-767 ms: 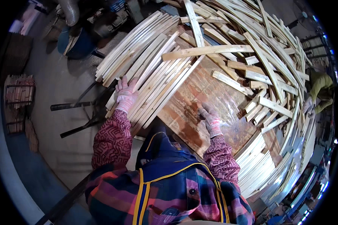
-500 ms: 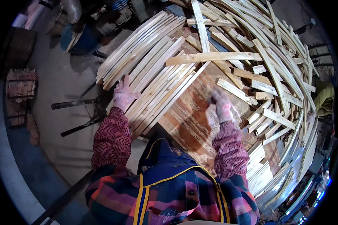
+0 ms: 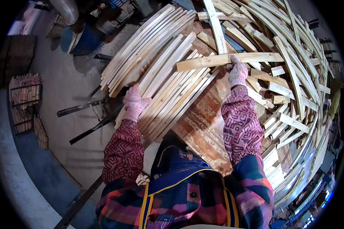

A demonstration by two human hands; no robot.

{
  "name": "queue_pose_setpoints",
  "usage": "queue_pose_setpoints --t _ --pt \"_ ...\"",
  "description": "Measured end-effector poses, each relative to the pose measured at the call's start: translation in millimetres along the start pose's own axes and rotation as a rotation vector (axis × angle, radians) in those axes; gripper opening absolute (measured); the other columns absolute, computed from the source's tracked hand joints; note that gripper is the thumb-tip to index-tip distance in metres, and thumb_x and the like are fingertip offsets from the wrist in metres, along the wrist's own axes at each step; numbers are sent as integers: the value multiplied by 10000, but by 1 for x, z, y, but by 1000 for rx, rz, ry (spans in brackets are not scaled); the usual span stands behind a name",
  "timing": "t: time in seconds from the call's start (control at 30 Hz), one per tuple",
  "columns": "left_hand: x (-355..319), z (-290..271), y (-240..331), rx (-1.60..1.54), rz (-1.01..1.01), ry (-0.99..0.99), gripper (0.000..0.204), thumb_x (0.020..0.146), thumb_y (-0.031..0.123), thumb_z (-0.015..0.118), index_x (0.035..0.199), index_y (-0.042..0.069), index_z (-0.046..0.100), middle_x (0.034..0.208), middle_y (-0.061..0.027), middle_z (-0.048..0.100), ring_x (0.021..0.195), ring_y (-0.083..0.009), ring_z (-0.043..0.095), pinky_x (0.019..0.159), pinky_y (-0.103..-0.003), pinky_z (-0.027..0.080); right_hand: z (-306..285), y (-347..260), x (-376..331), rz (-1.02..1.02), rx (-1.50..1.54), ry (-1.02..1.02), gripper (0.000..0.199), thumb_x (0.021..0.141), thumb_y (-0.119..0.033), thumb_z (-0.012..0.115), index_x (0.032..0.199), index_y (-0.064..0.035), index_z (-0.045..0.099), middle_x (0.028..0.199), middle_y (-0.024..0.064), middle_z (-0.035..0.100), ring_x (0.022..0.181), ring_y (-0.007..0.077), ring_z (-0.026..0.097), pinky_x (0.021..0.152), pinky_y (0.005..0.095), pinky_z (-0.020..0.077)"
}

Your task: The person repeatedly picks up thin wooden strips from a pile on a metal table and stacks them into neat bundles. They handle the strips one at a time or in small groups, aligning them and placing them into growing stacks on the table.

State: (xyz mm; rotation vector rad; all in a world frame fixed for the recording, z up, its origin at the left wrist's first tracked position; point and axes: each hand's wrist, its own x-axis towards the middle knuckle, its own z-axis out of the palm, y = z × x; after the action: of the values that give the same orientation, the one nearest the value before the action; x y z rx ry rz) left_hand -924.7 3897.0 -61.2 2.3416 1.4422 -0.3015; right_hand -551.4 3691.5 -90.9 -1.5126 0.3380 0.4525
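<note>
My right hand [image 3: 238, 74], in a pale pinkish work glove, grips the lower edge of a long wooden strip [image 3: 263, 57]. The strip lies crosswise over other wood, its left end above the sorted strips. My left hand [image 3: 135, 102], gloved alike, rests on the near ends of a row of wooden strips [image 3: 176, 91], with its thumb held out to the side. These strips lie side by side, slanting away to the upper right. Another row of pale strips [image 3: 141, 47] lies further left.
The brown worn tabletop [image 3: 202, 122] shows between the rows and a large jumbled heap of wooden pieces [image 3: 290, 76] at right. Black metal bars [image 3: 90, 131] jut out at left. A blue bin [image 3: 80, 42], a silver hose [image 3: 66, 11] and bundled wood [image 3: 25, 95] stand beyond.
My right hand has moved up from over the tabletop and taken hold of the long crosswise strip. My left hand stays on the strips. The whole view has shifted slightly.
</note>
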Motion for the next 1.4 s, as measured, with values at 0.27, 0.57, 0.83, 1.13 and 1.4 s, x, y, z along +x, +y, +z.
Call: queue_pose_setpoints --t 0.27,0.57,0.83,1.13,1.4 --pt "25 7 -26 -7 26 -73 964 644 365 859 1448 155 370 1437 -118 462 1353 -279 429 1089 -437 385 -146 48 -103 8 -144 -297 248 858 -149 723 1031 -5 620 767 27 645 571 104 571 512 235 450" --pt "-62 -13 84 -335 523 42 1030 686 379 853 1488 45 301 1465 -212 393 1373 -357 360 1141 -431 306 -97 -2 -171 90 -499 -449 279 889 -196 683 1112 -34 642 913 119 713 754 238 671 678 356 542" --pt "-86 57 111 -1368 42 -489 580 882 106 632 1415 102 401 1064 -95 569 843 -212 610 734 -344 546 50 -45 -28 -775 -1283 -144 643 885 -443 628 1426 -148 442 1275 142 576 1087 296 621 928 431 501" --pt "-116 33 113 -1322 10 -611 389 866 2 643 1234 42 523 994 -52 615 807 -137 629 697 -297 562 -37 -33 -1 138 127 -706 440 931 -269 518 1255 27 544 925 153 676 754 228 664 573 319 549" --pt "-133 75 151 -1449 157 -982 498 885 132 674 1338 39 490 1088 -110 660 886 -191 667 713 -356 591 -212 37 -165 417 590 -637 504 933 -257 563 1324 51 485 1078 190 663 828 247 687 698 350 597"
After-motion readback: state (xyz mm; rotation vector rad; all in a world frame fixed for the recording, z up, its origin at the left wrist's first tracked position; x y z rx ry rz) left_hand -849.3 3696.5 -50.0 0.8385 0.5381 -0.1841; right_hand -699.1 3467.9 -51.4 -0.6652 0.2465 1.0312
